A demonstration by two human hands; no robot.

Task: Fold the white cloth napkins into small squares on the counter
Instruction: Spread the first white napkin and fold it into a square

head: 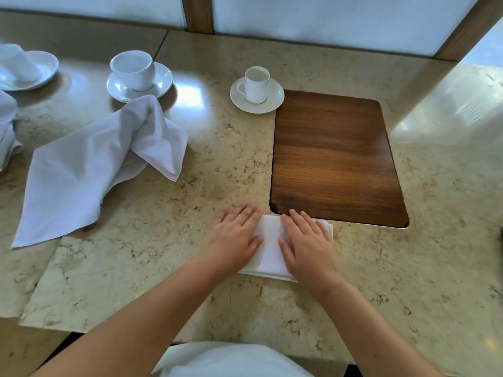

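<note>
A small folded white napkin lies flat on the beige marble counter, just below the near left corner of a wooden panel. My left hand presses flat on its left side, fingers straight. My right hand presses flat on its right side, fingers straight too. Between the two hands a strip of the cloth shows. A large unfolded white napkin lies crumpled on the counter to the far left, untouched.
A wooden inset panel sits to the right. Behind it stands a small cup on a saucer. Two more cups on saucers stand at back left. More white cloth lies at the left edge.
</note>
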